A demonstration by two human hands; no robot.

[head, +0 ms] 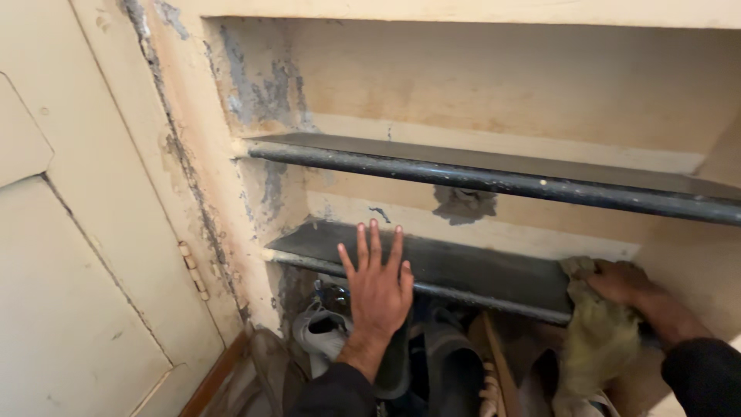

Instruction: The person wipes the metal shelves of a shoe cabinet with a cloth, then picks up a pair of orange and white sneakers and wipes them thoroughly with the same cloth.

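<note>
A wall niche holds two dark stone shelves, an upper shelf and a lower shelf. My left hand rests flat with fingers spread on the front edge of the lower shelf. At that shelf's right end, my right hand presses a crumpled yellowish cloth, which hangs down over the shelf's front edge. Both arms wear dark sleeves.
Below the lower shelf lie several shoes, among them a white sneaker and dark sandals. A cream cupboard door stands open on the left. The niche walls show peeling paint.
</note>
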